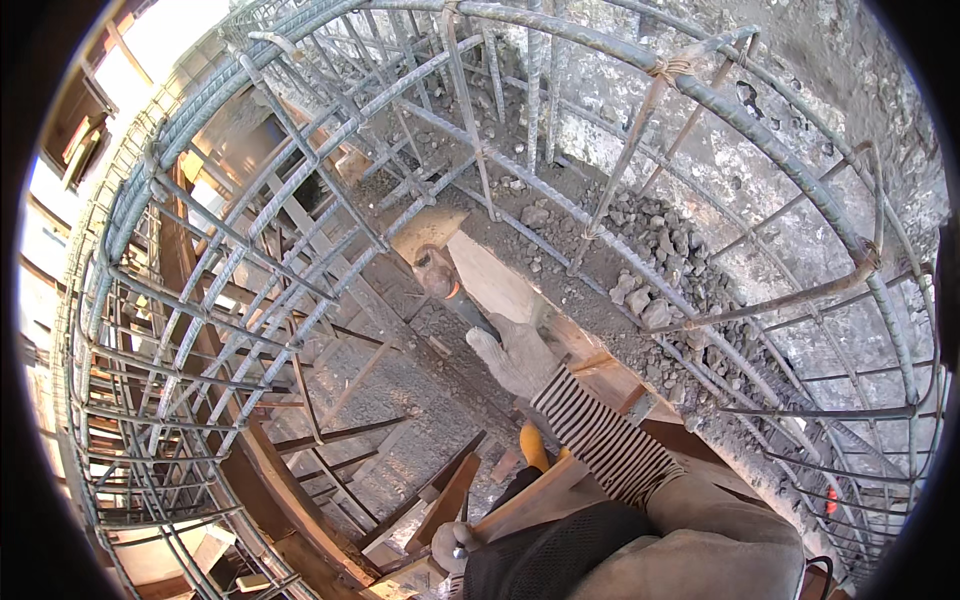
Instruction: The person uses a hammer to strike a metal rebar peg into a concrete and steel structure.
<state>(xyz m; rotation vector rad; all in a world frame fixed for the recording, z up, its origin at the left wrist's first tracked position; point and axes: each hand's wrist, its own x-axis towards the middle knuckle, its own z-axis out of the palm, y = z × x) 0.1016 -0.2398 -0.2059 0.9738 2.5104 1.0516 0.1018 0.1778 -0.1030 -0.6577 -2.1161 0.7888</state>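
My right hand, in a pale knit glove with a striped cuff, is closed round the dark handle of a hammer. An orange band circles the hammer near its rusty head. The head is beside the end of a pale wooden board. Low in the view, my left hand is also gloved and closed, next to a wooden plank. A thin dark piece with a round shiny end shows at its fingers, but its kind is unclear.
Curved steel rebar, tied with wire, arches round me. Loose stones lie along the rough concrete wall at right. Wooden planks and a curved timber form stand lower left. A yellow boot shows below my right hand.
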